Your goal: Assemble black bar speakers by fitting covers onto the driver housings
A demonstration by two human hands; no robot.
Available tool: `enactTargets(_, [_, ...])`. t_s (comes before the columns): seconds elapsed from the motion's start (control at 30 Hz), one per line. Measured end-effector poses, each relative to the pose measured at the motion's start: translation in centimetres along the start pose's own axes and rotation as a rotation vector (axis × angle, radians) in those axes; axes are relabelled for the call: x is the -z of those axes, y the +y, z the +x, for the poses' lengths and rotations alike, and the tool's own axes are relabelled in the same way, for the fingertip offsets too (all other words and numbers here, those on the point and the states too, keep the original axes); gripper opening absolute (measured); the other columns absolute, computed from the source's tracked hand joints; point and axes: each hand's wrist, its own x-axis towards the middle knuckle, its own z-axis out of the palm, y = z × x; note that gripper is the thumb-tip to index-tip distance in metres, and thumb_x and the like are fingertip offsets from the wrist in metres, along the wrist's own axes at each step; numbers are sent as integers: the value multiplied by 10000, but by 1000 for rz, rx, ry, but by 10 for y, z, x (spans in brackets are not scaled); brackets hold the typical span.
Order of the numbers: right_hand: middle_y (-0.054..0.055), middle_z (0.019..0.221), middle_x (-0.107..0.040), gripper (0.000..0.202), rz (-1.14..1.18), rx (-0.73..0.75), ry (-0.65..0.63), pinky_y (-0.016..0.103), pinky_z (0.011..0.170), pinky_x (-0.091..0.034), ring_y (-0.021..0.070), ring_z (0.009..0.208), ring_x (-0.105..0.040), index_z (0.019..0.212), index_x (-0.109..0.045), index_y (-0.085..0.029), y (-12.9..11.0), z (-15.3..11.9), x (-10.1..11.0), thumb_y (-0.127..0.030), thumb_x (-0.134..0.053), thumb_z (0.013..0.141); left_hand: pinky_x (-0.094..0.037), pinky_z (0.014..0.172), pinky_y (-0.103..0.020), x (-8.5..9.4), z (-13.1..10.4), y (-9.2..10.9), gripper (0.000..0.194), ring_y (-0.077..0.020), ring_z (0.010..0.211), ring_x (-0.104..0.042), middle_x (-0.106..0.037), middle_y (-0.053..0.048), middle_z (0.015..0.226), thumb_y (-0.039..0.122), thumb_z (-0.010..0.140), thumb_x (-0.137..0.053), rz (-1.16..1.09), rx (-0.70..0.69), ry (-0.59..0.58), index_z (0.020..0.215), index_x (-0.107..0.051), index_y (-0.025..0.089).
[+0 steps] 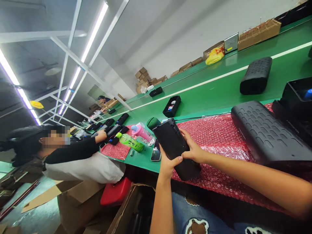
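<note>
The green bench (214, 94) runs away beyond the hands, with a white line along it. A sheet of red bubble wrap (219, 136) covers its near edge, under and to the right of the hands. On that wrap, right of the hands, lies a long black grille (265, 133) with rows of slots; a second dark casing (255, 75) sits farther off on the green, and a black box (298, 97) stands at the far right.

A co-worker (73, 159) in a dark and white top leans over the bench well to the left of the hands, one arm stretched onto it.

Both hands are clamped on one black speaker (176, 148), held tilted just above the near edge of the wrap. The left hand (168, 165) grips its lower side from below, thumb across the face; the right hand (193, 150) wraps its right side, so the two hands sit close together, nearly touching.

Just left of the hands lie a phone (156, 152), a pink bottle (143, 133) and a green bottle (130, 142). Beyond the hands sit a dark green roll (153, 123) and a small black tray (172, 106).
</note>
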Motion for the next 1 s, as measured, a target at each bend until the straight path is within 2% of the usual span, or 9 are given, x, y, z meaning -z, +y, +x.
enactTargets(0.17, [138, 1406, -301, 979, -76, -13, 4, 477, 1070, -289, 296, 1289, -352, 1405, -104, -232, 0, -4, -3, -184, -598, 560, -353, 1057, -525, 3, -1, -1, 1176, -345, 1231, -479, -458, -151, 1364, 307, 481, -889, -7, -24, -66, 1408, -168, 260])
enactTargets(0.33, [139, 1416, -283, 971, -247, -92, 39, 484, 1067, -303, 305, 1289, -351, 1419, -86, -233, -2, -9, -6, -206, -573, 580, -266, 1103, -547, 8, -4, -2, 1413, -331, 1305, -395, -365, -191, 1421, 239, 434, -916, -43, -23, -137, 1439, 77, 254])
enactTargets(0.5, [139, 1397, -317, 938, -419, -127, 110, 515, 1050, -317, 348, 1269, -362, 1424, -158, -225, 4, -10, -3, -264, -570, 581, -191, 1144, -521, 6, -7, 3, 1442, -322, 1356, -314, -325, -190, 1448, 317, 422, -922, 27, -38, -95, 1455, 79, 223])
enactTargets(0.63, [122, 1409, -301, 918, -439, -120, 109, 543, 1074, -266, 356, 1288, -321, 1428, -162, -244, 14, -11, 3, -301, -572, 608, -197, 1140, -515, 6, -10, 0, 1495, -307, 1351, -329, -332, -197, 1444, 314, 436, -918, 20, -21, -92, 1436, 190, 220])
enactTargets(0.83, [131, 1382, -322, 923, -429, -132, 94, 520, 1060, -294, 332, 1258, -364, 1424, -141, -230, 4, -11, 0, -253, -560, 602, -196, 1136, -517, 8, -10, -5, 1453, -311, 1343, -338, -327, -211, 1446, 238, 437, -906, 32, -36, -77, 1440, 144, 194])
enactTargets(1.0, [129, 1380, -320, 963, -337, -123, 66, 474, 1053, -322, 301, 1252, -380, 1403, -119, -224, -7, -8, -10, -201, -539, 537, -236, 1122, -524, 8, -8, -4, 1414, -329, 1329, -358, -349, -190, 1439, 173, 426, -895, 17, -34, -85, 1440, 89, 232])
